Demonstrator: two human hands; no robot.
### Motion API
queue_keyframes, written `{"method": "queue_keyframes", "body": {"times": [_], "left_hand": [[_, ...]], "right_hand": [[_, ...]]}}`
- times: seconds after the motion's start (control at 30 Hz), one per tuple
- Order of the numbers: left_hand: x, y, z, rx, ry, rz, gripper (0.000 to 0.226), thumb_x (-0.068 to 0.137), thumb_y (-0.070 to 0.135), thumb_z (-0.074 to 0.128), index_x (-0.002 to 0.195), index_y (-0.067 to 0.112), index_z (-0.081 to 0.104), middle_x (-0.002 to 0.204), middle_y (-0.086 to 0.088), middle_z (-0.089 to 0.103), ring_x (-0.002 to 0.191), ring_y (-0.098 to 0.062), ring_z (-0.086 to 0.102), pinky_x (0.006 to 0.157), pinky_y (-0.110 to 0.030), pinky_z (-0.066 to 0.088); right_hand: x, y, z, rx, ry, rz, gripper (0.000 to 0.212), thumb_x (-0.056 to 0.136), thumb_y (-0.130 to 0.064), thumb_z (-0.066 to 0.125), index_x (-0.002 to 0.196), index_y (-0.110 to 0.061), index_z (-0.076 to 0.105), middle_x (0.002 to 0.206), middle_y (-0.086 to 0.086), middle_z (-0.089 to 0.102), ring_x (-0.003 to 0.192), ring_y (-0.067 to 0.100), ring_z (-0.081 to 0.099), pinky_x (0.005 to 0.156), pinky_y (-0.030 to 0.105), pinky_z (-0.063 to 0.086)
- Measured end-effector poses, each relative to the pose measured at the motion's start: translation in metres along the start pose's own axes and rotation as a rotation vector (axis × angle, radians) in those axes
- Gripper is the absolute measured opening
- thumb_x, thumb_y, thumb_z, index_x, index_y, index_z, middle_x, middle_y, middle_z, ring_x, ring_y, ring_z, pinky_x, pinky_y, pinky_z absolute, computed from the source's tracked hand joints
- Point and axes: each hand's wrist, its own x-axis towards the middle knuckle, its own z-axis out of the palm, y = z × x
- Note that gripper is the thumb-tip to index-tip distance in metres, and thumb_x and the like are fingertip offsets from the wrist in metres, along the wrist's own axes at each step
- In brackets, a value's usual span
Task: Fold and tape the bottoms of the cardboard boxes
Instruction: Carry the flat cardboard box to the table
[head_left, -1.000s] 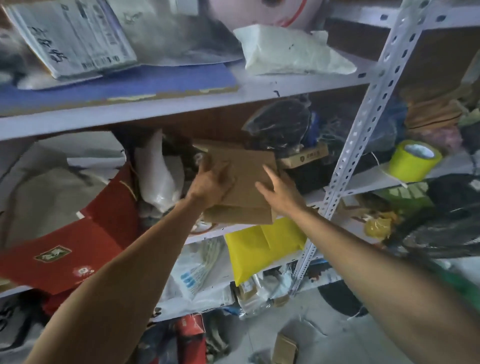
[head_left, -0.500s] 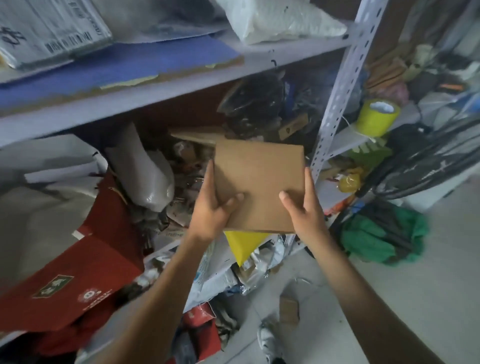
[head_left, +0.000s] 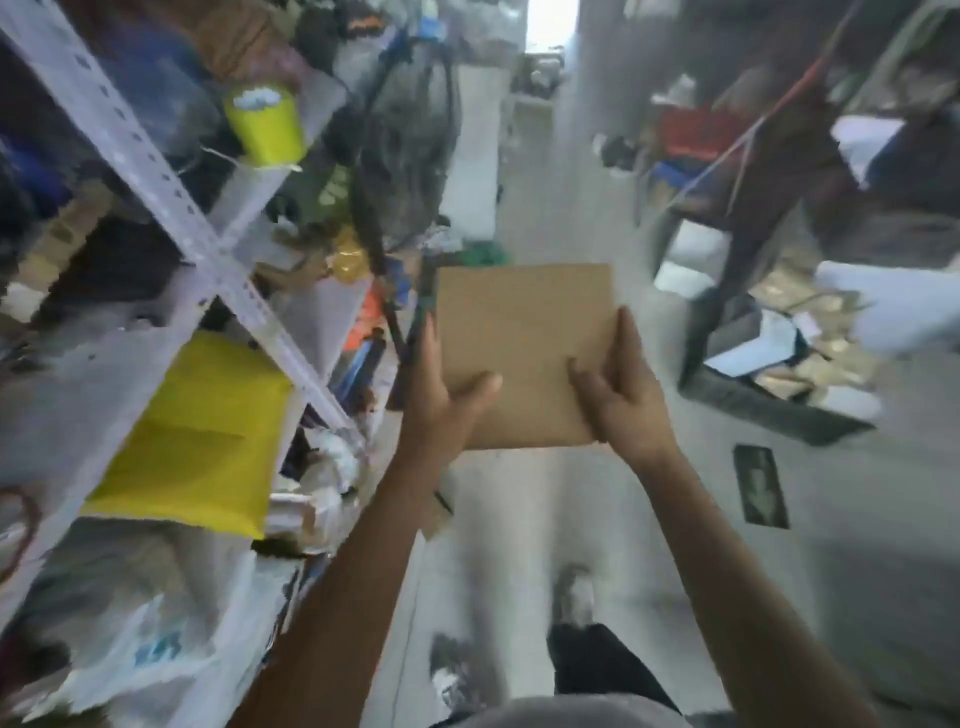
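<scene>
Gripping a flat cardboard box by its near corners, left hand and right hand hold it above the floor — thumbs on top — beside the shelf.

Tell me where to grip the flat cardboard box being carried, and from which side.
Grip the flat cardboard box at its near corners, coming from the near edge on both sides. It is a thin flat panel held face-up, so a thumb on top and fingers underneath probably pinch it best. That is how the left hand and right hand hold it now; the far edge is free.
</scene>
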Motion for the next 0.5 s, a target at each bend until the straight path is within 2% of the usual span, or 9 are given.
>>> {"method": "queue_keyframes", "body": {"times": [0.07, 0.1, 0.23, 0.33, 0.37, 0.47, 0.5], "left_hand": [[0.013, 0.012, 0.064, -0.016, -0.128, 0.016, 0.1, 0.078, 0.017, 0.075, 0.156, 0.012, 0.012, 0.159, 0.001, 0.024, 0.133, 0.009, 0.031, 0.105, -0.003, 0.026], [0.019, 0.019, 0.096, -0.029, -0.196, 0.017, 0.1, 0.079, 0.013, 0.076, 0.156, 0.014, 0.012, 0.159, 0.003, 0.024, 0.134, 0.007, 0.032, 0.105, -0.003, 0.026], [0.035, 0.047, 0.226, -0.046, -0.434, 0.057, 0.104, 0.073, 0.027, 0.074, 0.156, 0.024, 0.012, 0.15, 0.024, 0.022, 0.127, 0.025, 0.029, 0.104, -0.004, 0.026], [0.04, 0.068, 0.317, -0.029, -0.575, 0.105, 0.104, 0.073, 0.028, 0.075, 0.156, 0.026, 0.012, 0.147, 0.025, 0.024, 0.12, 0.03, 0.031, 0.098, 0.001, 0.027], [0.04, 0.075, 0.344, -0.024, -0.616, 0.117, 0.103, 0.075, 0.027, 0.077, 0.156, 0.027, 0.013, 0.148, 0.024, 0.025, 0.122, 0.027, 0.033, 0.098, 0.001, 0.028], [0.043, 0.096, 0.411, -0.026, -0.704, 0.145, 0.103, 0.074, 0.03, 0.077, 0.156, 0.028, 0.013, 0.155, 0.018, 0.028, 0.134, 0.007, 0.037, 0.108, -0.014, 0.032], [0.046, 0.102, 0.43, -0.03, -0.734, 0.155, 0.102, 0.076, 0.028, 0.077, 0.156, 0.028, 0.013, 0.155, 0.019, 0.028, 0.134, 0.008, 0.036, 0.108, -0.014, 0.032]], "right_hand": [[0.005, 0.026, -0.056, 0.024, 0.12, 0.035, 0.083, 0.092, -0.041, 0.063, 0.156, -0.029, 0.011, 0.144, -0.023, 0.03, 0.131, -0.005, 0.034, 0.105, 0.02, 0.031], [0.007, 0.039, -0.085, 0.043, 0.183, 0.048, 0.085, 0.09, -0.044, 0.063, 0.156, -0.029, 0.012, 0.146, -0.022, 0.031, 0.131, -0.005, 0.036, 0.108, 0.022, 0.031], [0.005, 0.078, -0.194, 0.057, 0.401, 0.127, 0.083, 0.091, -0.035, 0.064, 0.156, -0.029, 0.012, 0.146, -0.026, 0.029, 0.129, -0.009, 0.034, 0.11, 0.023, 0.031], [0.001, 0.101, -0.268, 0.039, 0.55, 0.164, 0.083, 0.091, -0.036, 0.064, 0.155, -0.03, 0.012, 0.142, -0.036, 0.028, 0.131, -0.005, 0.036, 0.108, 0.031, 0.038], [0.001, 0.109, -0.29, 0.034, 0.591, 0.184, 0.082, 0.092, -0.034, 0.064, 0.156, -0.029, 0.012, 0.141, -0.035, 0.029, 0.129, -0.006, 0.037, 0.108, 0.029, 0.037], [0.003, 0.122, -0.346, -0.009, 0.689, 0.253, 0.08, 0.093, -0.034, 0.063, 0.155, -0.03, 0.012, 0.141, -0.022, 0.036, 0.124, -0.002, 0.04, 0.101, 0.021, 0.034], [0.006, 0.125, -0.362, -0.026, 0.713, 0.27, 0.081, 0.092, -0.038, 0.063, 0.155, -0.031, 0.013, 0.142, -0.018, 0.04, 0.123, 0.001, 0.043, 0.1, 0.022, 0.036]]}}
